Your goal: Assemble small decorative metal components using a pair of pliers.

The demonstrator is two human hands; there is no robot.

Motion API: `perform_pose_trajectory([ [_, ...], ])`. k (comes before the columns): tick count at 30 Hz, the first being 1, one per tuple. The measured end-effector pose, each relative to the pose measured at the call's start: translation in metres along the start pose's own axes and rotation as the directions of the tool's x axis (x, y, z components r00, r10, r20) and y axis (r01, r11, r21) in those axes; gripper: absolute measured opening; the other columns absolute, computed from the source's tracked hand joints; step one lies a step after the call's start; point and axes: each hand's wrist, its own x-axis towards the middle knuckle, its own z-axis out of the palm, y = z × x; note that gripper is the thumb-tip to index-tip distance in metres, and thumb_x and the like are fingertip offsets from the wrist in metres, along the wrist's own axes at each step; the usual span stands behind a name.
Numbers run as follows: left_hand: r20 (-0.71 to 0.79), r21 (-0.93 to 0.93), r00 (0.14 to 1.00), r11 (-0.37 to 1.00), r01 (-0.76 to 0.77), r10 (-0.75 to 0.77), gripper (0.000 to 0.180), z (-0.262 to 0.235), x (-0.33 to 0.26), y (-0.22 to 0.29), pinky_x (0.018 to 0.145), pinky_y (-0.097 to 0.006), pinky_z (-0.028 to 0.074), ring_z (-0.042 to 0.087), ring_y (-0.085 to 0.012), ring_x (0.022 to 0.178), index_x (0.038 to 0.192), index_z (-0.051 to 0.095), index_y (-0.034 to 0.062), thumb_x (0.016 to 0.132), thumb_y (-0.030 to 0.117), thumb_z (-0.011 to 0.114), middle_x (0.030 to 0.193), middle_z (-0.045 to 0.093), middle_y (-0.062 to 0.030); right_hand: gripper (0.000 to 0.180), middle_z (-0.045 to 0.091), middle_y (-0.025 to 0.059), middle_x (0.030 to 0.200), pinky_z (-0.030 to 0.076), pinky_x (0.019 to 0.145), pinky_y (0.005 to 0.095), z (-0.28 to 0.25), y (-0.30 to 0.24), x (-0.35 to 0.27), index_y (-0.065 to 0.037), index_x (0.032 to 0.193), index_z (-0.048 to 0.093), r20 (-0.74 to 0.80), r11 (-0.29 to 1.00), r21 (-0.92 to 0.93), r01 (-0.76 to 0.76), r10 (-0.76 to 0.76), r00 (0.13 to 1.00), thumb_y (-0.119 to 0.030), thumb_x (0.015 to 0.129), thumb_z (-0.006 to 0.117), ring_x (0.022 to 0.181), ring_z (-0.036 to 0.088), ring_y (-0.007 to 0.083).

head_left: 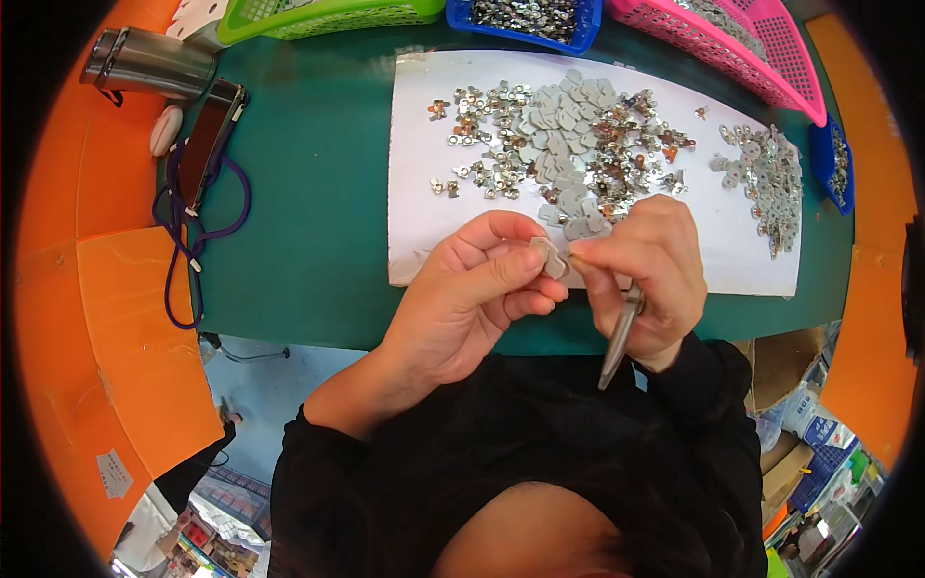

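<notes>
My left hand [482,279] pinches a small flat grey plate [550,258] between thumb and fingers, above the near edge of a white board [424,212]. Close beside it, my right hand [655,270] is closed around a slim grey metal tool [621,337], its tapered end pointing down toward me. The right thumb and forefinger pinch together near the plate; whatever sits between them is too small to make out. Just beyond my hands lies a heap of similar grey plates [559,125], with small shiny metal clips [491,135] on its left and coppery and silver ones [621,164] on its right.
More small metal parts [771,183] lie at the board's right. Green [328,21], blue [578,43] and pink [761,77] baskets line the far edge; a small blue tray [831,164] stands right. On the green table's left are a phone [210,144] with a cord and a steel cup [159,63].
</notes>
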Motion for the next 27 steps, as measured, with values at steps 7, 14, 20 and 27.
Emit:
perform_pose_trajectory([
  [7, -0.009, -0.017, 0.997, 0.997, 0.075, -0.075, 0.012, 0.0, 0.002, -0.004, 0.071, -0.024, 0.059, 0.069, -0.0164, 0.084, 0.111, 0.057, 0.0047, 0.101, 0.012, 0.059, 0.094, 0.068, -0.0103, 0.027, 0.058, -0.0004, 0.075, 0.044, 0.067, 0.037, -0.007, 0.002, -0.001, -0.014, 0.091, 0.074, 0.018, 0.992, -0.061, 0.111, -0.11, 0.994, -0.019, 0.066, 0.081, 0.074, 0.054, 0.0236],
  [14, 0.036, -0.008, 0.993, 0.994, 0.113, -0.113, 0.011, -0.004, 0.004, -0.007, 0.074, -0.024, 0.058, 0.069, -0.0155, 0.084, 0.109, 0.056, 0.0045, 0.101, 0.012, 0.06, 0.097, 0.068, -0.0097, 0.024, 0.053, 0.0028, 0.078, 0.042, 0.061, 0.034, -0.005, 0.003, -0.004, -0.009, 0.092, 0.071, 0.038, 0.991, 0.008, 0.136, -0.136, 0.99, -0.006, 0.071, 0.083, 0.073, 0.051, 0.024],
  [20, -0.023, 0.115, 1.0, 0.993, 0.012, -0.01, 0.011, 0.003, 0.003, -0.008, 0.071, -0.024, 0.056, 0.068, -0.0155, 0.085, 0.106, 0.057, 0.0042, 0.1, 0.011, 0.061, 0.096, 0.069, -0.01, 0.026, 0.055, 0.0008, 0.077, 0.044, 0.064, 0.0353, -0.003, 0.004, -0.006, -0.011, 0.092, 0.073, 0.01, 0.987, -0.029, 0.155, -0.155, 0.988, -0.013, 0.068, 0.081, 0.073, 0.053, 0.0233],
  [27, -0.043, 0.295, 0.993, 0.951, -0.093, 0.11, 0.008, 0.008, 0.0, -0.005, 0.07, -0.025, 0.056, 0.069, -0.0155, 0.081, 0.101, 0.056, 0.0044, 0.098, 0.008, 0.063, 0.09, 0.07, -0.0112, 0.026, 0.057, -0.0015, 0.078, 0.046, 0.067, 0.0356, -0.011, 0.006, 0.0, -0.014, 0.091, 0.075, 0.074, 0.945, -0.199, 0.261, -0.251, 0.965, -0.023, 0.067, 0.073, 0.073, 0.055, 0.0213],
])
